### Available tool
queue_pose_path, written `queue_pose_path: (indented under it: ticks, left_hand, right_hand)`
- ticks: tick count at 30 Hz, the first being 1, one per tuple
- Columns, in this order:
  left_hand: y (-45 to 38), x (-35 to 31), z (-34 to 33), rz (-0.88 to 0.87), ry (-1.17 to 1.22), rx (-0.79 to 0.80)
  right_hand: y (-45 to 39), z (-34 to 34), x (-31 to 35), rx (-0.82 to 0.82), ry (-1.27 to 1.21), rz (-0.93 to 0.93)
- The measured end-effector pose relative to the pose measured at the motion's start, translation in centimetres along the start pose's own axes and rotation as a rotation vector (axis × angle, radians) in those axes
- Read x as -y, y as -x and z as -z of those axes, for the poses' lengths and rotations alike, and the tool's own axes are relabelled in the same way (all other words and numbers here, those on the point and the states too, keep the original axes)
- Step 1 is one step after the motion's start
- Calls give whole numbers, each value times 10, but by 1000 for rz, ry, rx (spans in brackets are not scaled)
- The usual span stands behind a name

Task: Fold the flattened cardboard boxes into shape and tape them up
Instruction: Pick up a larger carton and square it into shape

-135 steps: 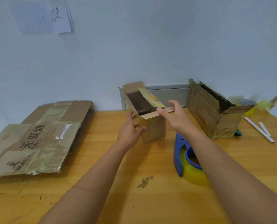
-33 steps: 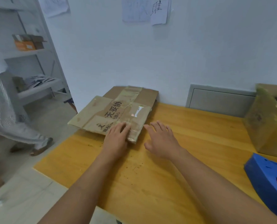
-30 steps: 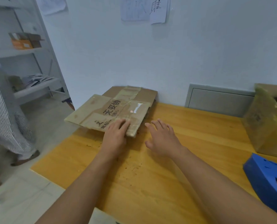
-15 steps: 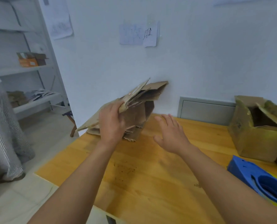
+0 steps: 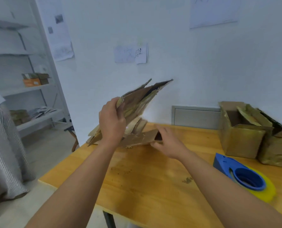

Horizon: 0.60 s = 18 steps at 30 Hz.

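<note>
My left hand (image 5: 112,121) grips the near edge of a flattened cardboard box (image 5: 142,99), fingers curled round it, tilting it up off the wooden table (image 5: 142,175) so its far corner points toward the white wall (image 5: 194,66). My right hand (image 5: 167,142) holds the near right corner of a second flattened cardboard piece (image 5: 140,138) lying on the table under the raised one, thumb under the edge and fingers on top; motion blur there, so the exact grip is hard to read. Two already shaped boxes (image 5: 240,129) sit at the right, against the wall, tops open, flaps with yellowish tape. Blue tape dispenser (image 5: 235,170) with a yellow tape roll lies on the table near my right forearm. Paper notes (image 5: 131,53) stuck on the wall. Metal shelving (image 5: 21,89) at left, with a person in striped clothing (image 5: 3,145) beside it.
</note>
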<state>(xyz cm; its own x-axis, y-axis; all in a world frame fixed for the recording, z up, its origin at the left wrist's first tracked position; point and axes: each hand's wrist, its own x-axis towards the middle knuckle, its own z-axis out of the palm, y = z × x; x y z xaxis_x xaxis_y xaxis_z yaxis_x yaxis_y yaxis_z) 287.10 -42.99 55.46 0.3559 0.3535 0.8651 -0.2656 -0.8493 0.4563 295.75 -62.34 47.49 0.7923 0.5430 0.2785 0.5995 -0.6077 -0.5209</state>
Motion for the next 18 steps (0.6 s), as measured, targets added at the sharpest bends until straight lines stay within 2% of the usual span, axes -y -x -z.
queue_pose_path:
  ticks: [4,13,18]
  left_hand:
    - [6,-2,-4,-39,-28,35]
    - [10,-10,-21,-48,46,26]
    - [1,-12,-26,94,124,-45]
  right_hand:
    - [7,0,-10,163,-21,-24]
    - [-3,31,-40,-158,-176,-177]
    - [-11,38,-49,-280,-291,-219]
